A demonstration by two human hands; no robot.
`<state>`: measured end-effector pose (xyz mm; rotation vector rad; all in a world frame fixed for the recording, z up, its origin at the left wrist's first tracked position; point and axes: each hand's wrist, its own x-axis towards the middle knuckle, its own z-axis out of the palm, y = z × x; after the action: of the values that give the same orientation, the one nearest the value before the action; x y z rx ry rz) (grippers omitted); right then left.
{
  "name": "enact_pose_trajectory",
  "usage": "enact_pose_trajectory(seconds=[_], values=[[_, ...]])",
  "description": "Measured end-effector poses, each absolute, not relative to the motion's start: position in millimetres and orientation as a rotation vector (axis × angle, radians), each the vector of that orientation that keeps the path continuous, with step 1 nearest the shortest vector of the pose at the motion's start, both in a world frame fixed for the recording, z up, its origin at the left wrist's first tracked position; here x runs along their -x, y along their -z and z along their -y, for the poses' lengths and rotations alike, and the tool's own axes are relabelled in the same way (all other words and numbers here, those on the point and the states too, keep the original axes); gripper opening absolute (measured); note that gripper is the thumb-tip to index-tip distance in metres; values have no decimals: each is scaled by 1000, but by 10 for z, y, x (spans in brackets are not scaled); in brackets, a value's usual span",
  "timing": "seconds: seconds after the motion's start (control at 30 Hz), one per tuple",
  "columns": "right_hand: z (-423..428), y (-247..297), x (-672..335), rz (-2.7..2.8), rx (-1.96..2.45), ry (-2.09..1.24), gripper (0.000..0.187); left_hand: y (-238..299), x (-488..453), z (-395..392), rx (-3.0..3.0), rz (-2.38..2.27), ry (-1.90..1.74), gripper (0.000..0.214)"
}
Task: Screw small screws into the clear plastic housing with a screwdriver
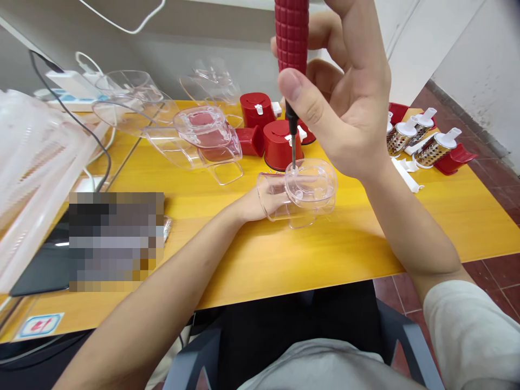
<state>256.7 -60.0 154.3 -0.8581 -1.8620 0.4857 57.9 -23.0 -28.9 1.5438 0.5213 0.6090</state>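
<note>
My right hand [349, 114] grips a screwdriver [291, 40] by its red ribbed handle, thumb pressed along the lower end. The screwdriver stands nearly upright, and its tip meets a clear plastic housing [312, 184] at a small round post. My left hand [271, 199] steadies this housing on the table, with fingers inside its open tube end and seen through the plastic. Whether a screw sits under the tip is too small to tell. Just behind the housing stand red round plastic bases [282, 145] with white tabs.
More clear plastic housings [203, 127] lie at the back left of the yellow table [252, 260]. Perforated metal grater drums [436, 149] and white strips lie at the right. A bundle of plastic bags [36, 162], cables and a power strip [73, 103] occupy the left.
</note>
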Motion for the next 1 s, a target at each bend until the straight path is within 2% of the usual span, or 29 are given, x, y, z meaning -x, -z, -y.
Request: enact_pose_trajectory(seconds=[0.23, 0.3, 0.43, 0.53, 0.67, 0.87, 1.0], values=[[476, -1334, -2578, 1827, 816, -467, 119, 327, -580, 208, -1548, -504, -628, 63], [401, -1253, -2529, 1747, 708, -449, 106, 321, -583, 207, -1560, -505, -626, 65], [230, -1155, -2428, 1578, 368, -411, 68, 287, -592, 219, -1578, -512, -622, 66], [229, -1167, -2441, 1614, 266, -410, 54, 274, -597, 230, -1565, -514, -630, 65], [357, -1213, -2506, 1649, 407, -473, 51, 272, -599, 240, -1554, -516, -613, 64], [397, -1230, -2456, 1618, 289, -414, 68, 241, -596, 245, -1580, -535, -623, 65], [427, -1227, -2410, 1627, 370, -455, 53, 251, -592, 234, -1580, -525, -613, 68]])
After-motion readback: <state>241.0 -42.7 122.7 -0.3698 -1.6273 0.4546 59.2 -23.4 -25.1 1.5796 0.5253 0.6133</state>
